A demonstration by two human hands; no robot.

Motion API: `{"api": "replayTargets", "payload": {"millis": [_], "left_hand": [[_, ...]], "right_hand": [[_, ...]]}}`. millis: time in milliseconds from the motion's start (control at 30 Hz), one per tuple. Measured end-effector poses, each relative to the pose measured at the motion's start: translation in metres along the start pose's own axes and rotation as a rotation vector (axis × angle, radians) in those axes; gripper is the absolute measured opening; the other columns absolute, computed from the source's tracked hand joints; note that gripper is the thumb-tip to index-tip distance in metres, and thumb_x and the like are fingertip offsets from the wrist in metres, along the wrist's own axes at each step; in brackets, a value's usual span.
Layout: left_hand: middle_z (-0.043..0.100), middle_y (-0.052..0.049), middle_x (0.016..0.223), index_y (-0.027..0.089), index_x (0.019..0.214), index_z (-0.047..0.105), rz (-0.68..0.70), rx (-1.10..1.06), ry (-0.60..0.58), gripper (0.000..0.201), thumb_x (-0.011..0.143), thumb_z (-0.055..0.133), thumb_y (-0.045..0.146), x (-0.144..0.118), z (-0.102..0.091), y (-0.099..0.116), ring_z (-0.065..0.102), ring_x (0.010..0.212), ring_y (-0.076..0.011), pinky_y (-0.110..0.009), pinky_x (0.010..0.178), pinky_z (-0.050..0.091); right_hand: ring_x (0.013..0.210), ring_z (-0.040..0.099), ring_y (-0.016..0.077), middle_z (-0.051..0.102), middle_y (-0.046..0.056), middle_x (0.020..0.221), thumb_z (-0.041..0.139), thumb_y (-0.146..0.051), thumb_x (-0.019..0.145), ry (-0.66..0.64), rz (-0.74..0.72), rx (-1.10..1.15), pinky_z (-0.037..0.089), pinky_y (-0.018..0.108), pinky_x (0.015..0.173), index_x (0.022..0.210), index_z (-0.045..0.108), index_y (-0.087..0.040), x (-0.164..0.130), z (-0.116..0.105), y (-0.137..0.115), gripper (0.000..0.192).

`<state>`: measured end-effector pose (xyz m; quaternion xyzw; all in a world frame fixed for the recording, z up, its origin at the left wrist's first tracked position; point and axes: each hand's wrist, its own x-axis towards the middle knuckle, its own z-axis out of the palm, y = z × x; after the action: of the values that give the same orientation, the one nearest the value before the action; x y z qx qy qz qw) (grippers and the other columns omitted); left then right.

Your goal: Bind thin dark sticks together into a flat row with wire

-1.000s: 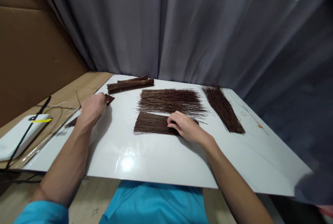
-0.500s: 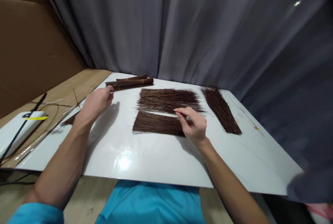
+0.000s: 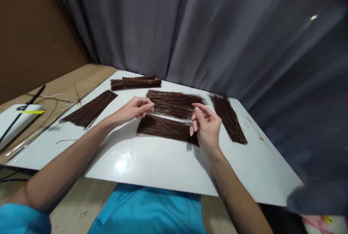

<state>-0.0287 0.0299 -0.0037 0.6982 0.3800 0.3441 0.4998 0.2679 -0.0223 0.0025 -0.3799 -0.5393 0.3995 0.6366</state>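
My left hand [image 3: 138,108] is closed in a pinch above the left ends of the two middle piles. Whatever its fingertips hold, if anything, is too fine to make out. At the right ends of these piles, my right hand [image 3: 206,123] also pinches with thumb and forefinger, and its grip content cannot be made out. Beneath and beyond both hands lies a loose pile of thin brown sticks [image 3: 174,102]. Closer to me is a neater, darker pile of sticks [image 3: 163,128], its right end partly covered by my right hand.
A fanned stick pile [image 3: 91,110] lies left, another dark pile [image 3: 230,119] right. Banded stick bundles [image 3: 136,83] rest at the back. Rubber bands [image 3: 247,125] lie at right on the white table [image 3: 152,165]. A white box [image 3: 16,121] stands left; a grey curtain [image 3: 206,38] hangs behind.
My left hand has moved right and nearer, from beside the banded bundles to the middle piles, uncovering the left pile. My right hand stays near the right ends, still pinched. The view shifted slightly.
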Motion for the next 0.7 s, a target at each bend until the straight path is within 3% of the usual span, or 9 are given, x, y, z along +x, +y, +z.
{"api": "replayTargets", "payload": {"millis": [167, 267, 367, 467, 600, 700], "left_hand": [[0.046, 0.002, 0.064, 0.017, 0.077, 0.054, 0.006, -0.070, -0.057, 0.050, 0.103, 0.061, 0.060, 0.001, 0.009, -0.005, 0.039, 0.052, -0.0087, -0.022, 0.049, 0.029], [0.054, -0.001, 0.067, 0.018, 0.082, 0.059, 0.063, 0.213, 0.003, 0.047, 0.106, 0.054, 0.057, 0.000, 0.020, -0.011, 0.047, 0.056, -0.0123, -0.024, 0.053, 0.035], [0.072, -0.007, 0.088, 0.020, 0.107, 0.071, 0.235, 0.673, 0.059, 0.038, 0.111, 0.046, 0.047, -0.004, 0.043, -0.017, 0.063, 0.071, -0.0187, -0.027, 0.065, 0.045], [0.077, -0.010, 0.105, 0.023, 0.147, 0.063, 0.398, 0.929, -0.056, 0.043, 0.114, 0.040, 0.040, -0.010, 0.070, -0.021, 0.068, 0.074, -0.0197, -0.029, 0.066, 0.048], [0.073, -0.010, 0.093, 0.016, 0.162, 0.050, 0.508, 1.135, -0.153, 0.054, 0.114, 0.040, 0.039, -0.014, 0.096, -0.023, 0.062, 0.057, -0.0167, -0.029, 0.053, 0.042], [0.073, -0.012, 0.099, 0.014, 0.163, 0.046, 0.586, 1.223, -0.147, 0.054, 0.114, 0.041, 0.035, -0.011, 0.108, -0.025, 0.063, 0.058, -0.0166, -0.028, 0.049, 0.040]], "right_hand": [[0.044, 0.040, 0.0047, 0.058, -0.004, 0.078, 0.078, -0.050, 0.094, 0.152, -0.015, 0.020, 0.039, 0.020, 0.034, 0.118, 0.075, -0.020, 0.014, -0.014, 0.012, 0.038], [0.043, 0.038, 0.0050, 0.057, -0.005, 0.077, 0.076, -0.052, 0.095, 0.227, -0.069, -0.002, 0.035, 0.022, 0.034, 0.118, 0.074, -0.022, 0.020, -0.022, 0.014, 0.038], [0.042, 0.038, 0.0055, 0.057, -0.005, 0.075, 0.073, -0.054, 0.097, 0.239, -0.101, -0.045, 0.033, 0.023, 0.035, 0.118, 0.074, -0.021, 0.020, -0.020, 0.016, 0.040], [0.044, 0.041, 0.0063, 0.058, -0.003, 0.074, 0.073, -0.055, 0.097, 0.216, -0.119, -0.089, 0.031, 0.023, 0.036, 0.116, 0.076, -0.020, 0.018, -0.014, 0.018, 0.040], [0.046, 0.044, 0.0074, 0.059, -0.002, 0.073, 0.075, -0.054, 0.095, 0.190, -0.116, -0.110, 0.033, 0.023, 0.039, 0.110, 0.078, -0.020, 0.017, -0.012, 0.017, 0.038], [0.046, 0.043, 0.0075, 0.060, -0.002, 0.072, 0.075, -0.053, 0.095, 0.175, -0.113, -0.098, 0.032, 0.023, 0.039, 0.109, 0.080, -0.020, 0.018, -0.014, 0.016, 0.036]]}}
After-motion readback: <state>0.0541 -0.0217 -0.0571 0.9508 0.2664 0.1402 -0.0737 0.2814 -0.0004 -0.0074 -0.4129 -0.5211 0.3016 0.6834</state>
